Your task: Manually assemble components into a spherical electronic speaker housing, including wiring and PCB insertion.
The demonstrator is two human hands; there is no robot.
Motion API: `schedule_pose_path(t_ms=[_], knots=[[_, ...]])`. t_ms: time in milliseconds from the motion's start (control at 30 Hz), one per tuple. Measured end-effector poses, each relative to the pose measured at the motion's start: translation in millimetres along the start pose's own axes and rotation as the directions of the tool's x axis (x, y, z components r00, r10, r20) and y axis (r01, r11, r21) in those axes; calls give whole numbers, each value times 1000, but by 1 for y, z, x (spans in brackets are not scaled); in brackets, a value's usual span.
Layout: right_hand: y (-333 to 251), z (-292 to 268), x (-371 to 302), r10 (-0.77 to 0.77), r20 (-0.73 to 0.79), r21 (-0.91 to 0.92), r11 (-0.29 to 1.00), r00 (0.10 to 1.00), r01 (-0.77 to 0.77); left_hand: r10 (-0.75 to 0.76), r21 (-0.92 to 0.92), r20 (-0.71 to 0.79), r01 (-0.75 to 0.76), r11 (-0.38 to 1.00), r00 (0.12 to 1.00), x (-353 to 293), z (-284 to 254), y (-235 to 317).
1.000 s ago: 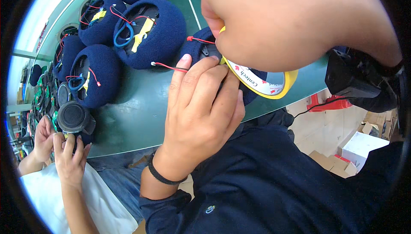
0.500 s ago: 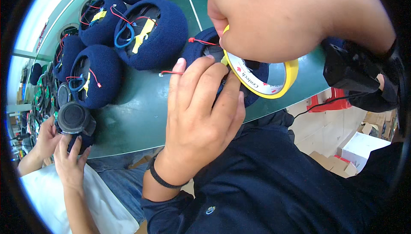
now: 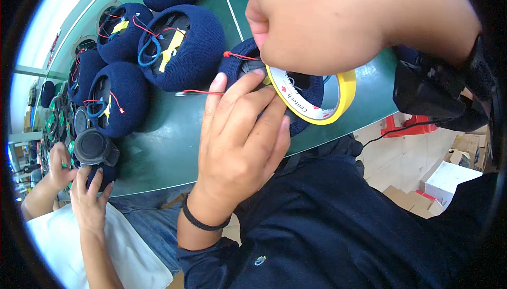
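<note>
My right hand is closed on a roll of yellow tape, its fingertips mostly hidden behind the back of the hand. Below the roll, a round housing in a dark blue knit cover lies on the green table, its open hollow facing up. My left hand lies over that hollow with fingers stretched out and slightly spread. Its fingertips touch the inside, beside a small bit of yellow tape. A red wire with a connector sticks out at the rim, and another red wire comes out beside my index finger.
Several similar blue housings with yellow tape and wires stand at left on the green table. A co-worker's hands are at a black round part. A red stool and cardboard boxes are at right.
Both my hands, the tape roll and the housing sit slightly further left in the view. The co-worker's left hand has moved up a little from the black part.
</note>
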State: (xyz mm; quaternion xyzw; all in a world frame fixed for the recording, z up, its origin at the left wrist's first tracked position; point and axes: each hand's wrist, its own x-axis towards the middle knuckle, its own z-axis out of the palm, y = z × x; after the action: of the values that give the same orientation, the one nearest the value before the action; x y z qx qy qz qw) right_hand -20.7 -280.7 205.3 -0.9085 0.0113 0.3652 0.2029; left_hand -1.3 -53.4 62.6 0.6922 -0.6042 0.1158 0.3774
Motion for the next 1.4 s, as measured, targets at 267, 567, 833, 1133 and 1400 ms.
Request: schedule_pose_path(t_ms=[267,567,833,1133,1400], knots=[[1,-4,6,-9,13,-2,1000,1000,9,148,-33,-8,-148,988,989,10,-1,-14],[3,-3,-5,-22,-22,-2,1000,1000,22,174,-32,106,-172,985,979,18,-12,-19],[-5,-1,-34,21,-93,20,1000,995,-19,180,-52,88,-176,983,980,23,-12,-15],[-23,4,-43,151,-61,61,987,987,-147,169,-52,121,-164,985,978,22,-14,-16],[-37,13,-46,273,-35,51,961,961,-271,222,-58,103,-217,974,970,21,-10,-24]])
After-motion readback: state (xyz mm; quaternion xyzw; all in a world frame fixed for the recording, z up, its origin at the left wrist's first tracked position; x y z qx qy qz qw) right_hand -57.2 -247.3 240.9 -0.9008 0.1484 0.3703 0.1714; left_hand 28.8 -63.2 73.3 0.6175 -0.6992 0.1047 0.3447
